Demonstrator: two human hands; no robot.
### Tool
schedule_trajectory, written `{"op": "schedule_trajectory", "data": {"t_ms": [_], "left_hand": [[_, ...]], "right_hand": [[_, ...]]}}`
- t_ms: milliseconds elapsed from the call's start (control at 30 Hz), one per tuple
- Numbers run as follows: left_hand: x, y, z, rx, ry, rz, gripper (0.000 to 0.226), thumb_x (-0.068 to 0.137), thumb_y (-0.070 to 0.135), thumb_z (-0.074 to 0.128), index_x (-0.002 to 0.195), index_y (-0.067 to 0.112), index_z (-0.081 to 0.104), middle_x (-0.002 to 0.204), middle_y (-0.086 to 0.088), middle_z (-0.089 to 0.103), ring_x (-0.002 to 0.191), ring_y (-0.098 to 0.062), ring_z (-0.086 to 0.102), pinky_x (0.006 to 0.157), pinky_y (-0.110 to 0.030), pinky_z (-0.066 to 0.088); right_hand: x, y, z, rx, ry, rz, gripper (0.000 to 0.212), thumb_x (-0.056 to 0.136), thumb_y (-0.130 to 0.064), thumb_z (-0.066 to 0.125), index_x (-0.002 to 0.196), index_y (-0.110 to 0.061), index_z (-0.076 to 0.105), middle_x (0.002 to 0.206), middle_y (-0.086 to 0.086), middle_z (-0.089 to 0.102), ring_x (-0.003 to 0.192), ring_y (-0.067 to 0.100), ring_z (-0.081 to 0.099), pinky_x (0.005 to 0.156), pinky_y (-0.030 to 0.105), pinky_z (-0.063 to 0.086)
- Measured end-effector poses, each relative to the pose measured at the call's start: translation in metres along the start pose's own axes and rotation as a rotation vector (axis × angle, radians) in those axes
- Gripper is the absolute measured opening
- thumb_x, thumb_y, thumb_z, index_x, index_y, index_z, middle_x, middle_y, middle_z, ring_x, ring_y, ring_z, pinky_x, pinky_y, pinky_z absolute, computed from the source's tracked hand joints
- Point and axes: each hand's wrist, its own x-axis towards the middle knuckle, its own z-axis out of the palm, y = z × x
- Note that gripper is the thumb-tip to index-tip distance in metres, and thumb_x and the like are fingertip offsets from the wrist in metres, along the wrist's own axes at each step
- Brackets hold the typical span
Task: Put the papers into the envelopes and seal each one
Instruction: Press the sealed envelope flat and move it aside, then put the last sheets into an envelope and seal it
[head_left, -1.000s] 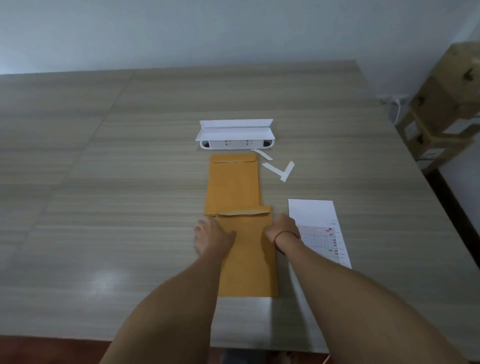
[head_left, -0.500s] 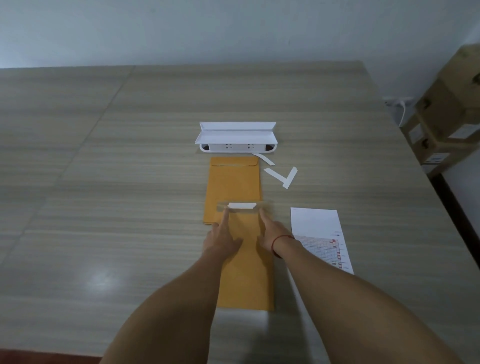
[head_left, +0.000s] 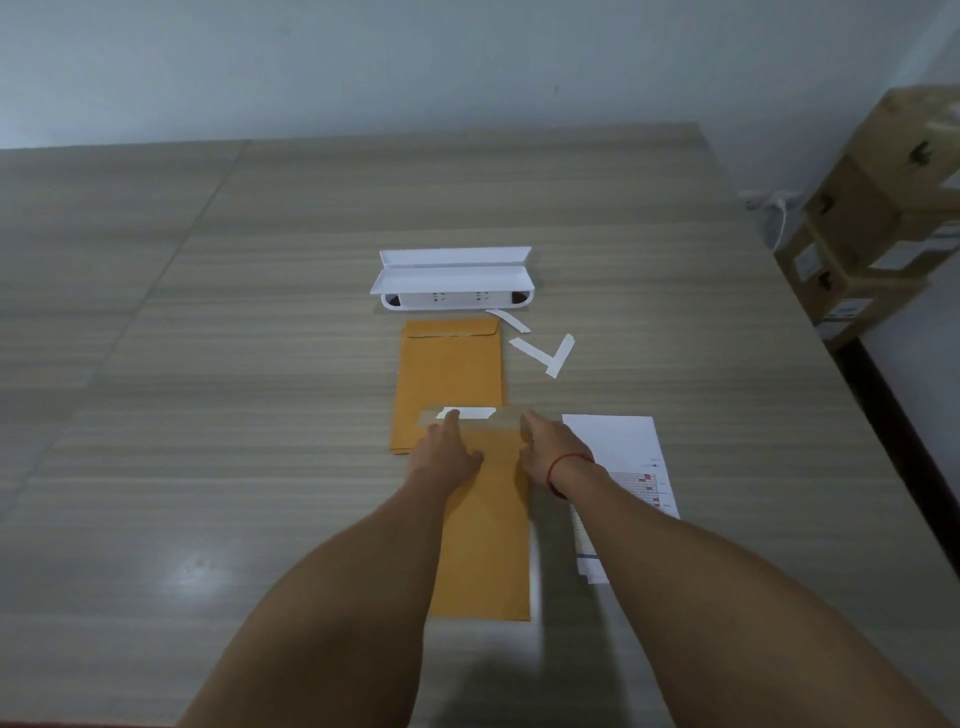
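Note:
The near orange envelope lies lengthwise on the table, its flap folded open at the far end. A white strip runs along that flap. My left hand rests on the envelope with its fingertips on the strip's left end. My right hand pinches the flap's right end. A second orange envelope lies just beyond, flap closed, partly under the near one. A printed paper sheet lies to the right, beside my right wrist.
A white open box stands behind the envelopes. Three loose white strips lie to its front right. Stacked cardboard boxes stand off the table's right edge.
The near envelope's flap has been folded open away from me, exposing the white strip. Both hands slid forward from the envelope's sides to the flap.

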Motion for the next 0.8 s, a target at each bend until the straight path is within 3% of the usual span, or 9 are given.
{"op": "schedule_trajectory", "data": {"t_ms": [133,267,333,400,433,533,600,700,800], "left_hand": [[-0.009,0.043,0.011,-0.095,-0.001,0.048,0.050,0.087,0.032,0.062,0.127,0.007,0.046,0.128,-0.013,0.052,0.117,-0.031,0.053,0.093,-0.039,0.047],[-0.021,0.084,0.041,-0.158,-0.110,0.080,0.045,0.085,0.029,0.065,0.113,-0.007,0.059,0.117,-0.023,0.061,0.109,-0.034,0.059,0.086,-0.038,0.049],[-0.024,0.098,0.054,-0.178,-0.167,0.063,0.038,0.086,0.030,0.066,0.095,-0.007,0.062,0.098,-0.023,0.063,0.092,-0.030,0.063,0.073,-0.037,0.050],[-0.026,0.109,0.066,-0.303,-0.192,0.028,0.027,0.086,0.024,0.067,0.074,0.003,0.056,0.075,-0.011,0.055,0.071,-0.021,0.056,0.054,-0.026,0.042],[-0.025,0.112,0.070,-0.369,-0.189,0.009,0.023,0.085,0.022,0.068,0.075,0.004,0.057,0.072,-0.008,0.052,0.071,-0.020,0.055,0.052,-0.024,0.041],[-0.026,0.115,0.081,-0.471,-0.181,-0.059,0.027,0.080,0.019,0.073,0.093,-0.003,0.063,0.078,-0.009,0.057,0.077,-0.024,0.059,0.064,-0.032,0.051],[-0.027,0.112,0.085,-0.484,-0.164,-0.091,0.021,0.078,0.015,0.073,0.080,0.002,0.057,0.068,-0.005,0.052,0.066,-0.020,0.055,0.056,-0.028,0.046],[-0.025,0.108,0.091,-0.506,-0.146,-0.113,0.036,0.077,0.012,0.073,0.061,0.010,0.040,0.056,-0.001,0.038,0.049,-0.012,0.041,0.046,-0.023,0.034],[-0.022,0.107,0.096,-0.517,-0.163,-0.127,0.034,0.078,0.019,0.074,0.060,0.010,0.046,0.059,-0.004,0.046,0.049,-0.012,0.046,0.047,-0.023,0.036]], "right_hand": [[-0.013,0.035,-0.027,0.016,0.111,0.066,0.041,0.094,-0.017,0.043,0.135,-0.019,0.045,0.131,0.014,0.051,0.117,0.033,0.053,0.093,0.041,0.048],[-0.030,0.088,-0.040,0.070,0.127,0.315,0.051,0.096,-0.029,0.049,0.142,-0.012,0.038,0.143,0.016,0.039,0.131,0.032,0.043,0.104,0.040,0.039],[-0.040,0.106,-0.041,0.150,0.119,0.458,0.051,0.093,-0.030,0.056,0.138,-0.010,0.042,0.141,0.016,0.039,0.129,0.032,0.044,0.104,0.040,0.040],[-0.044,0.118,-0.039,0.265,0.126,0.542,0.049,0.090,-0.031,0.060,0.132,-0.008,0.047,0.138,0.016,0.043,0.125,0.033,0.049,0.102,0.039,0.044],[-0.044,0.122,-0.038,0.332,0.136,0.559,0.049,0.088,-0.032,0.062,0.129,-0.008,0.050,0.135,0.016,0.048,0.121,0.034,0.053,0.099,0.039,0.047],[-0.036,0.132,-0.027,0.498,0.134,0.596,0.056,0.076,-0.033,0.067,0.124,-0.008,0.052,0.127,0.013,0.057,0.111,0.033,0.060,0.092,0.042,0.054],[-0.042,0.129,-0.024,0.535,0.110,0.611,0.055,0.076,-0.029,0.071,0.122,-0.006,0.054,0.123,0.010,0.061,0.109,0.030,0.063,0.091,0.036,0.054],[-0.048,0.130,-0.020,0.536,0.040,0.595,0.046,0.083,-0.025,0.070,0.120,0.001,0.059,0.118,0.011,0.065,0.108,0.027,0.065,0.091,0.031,0.053],[-0.050,0.135,-0.023,0.566,0.047,0.521,0.041,0.088,-0.020,0.065,0.121,0.004,0.057,0.110,0.013,0.064,0.100,0.026,0.062,0.085,0.032,0.051]]}}
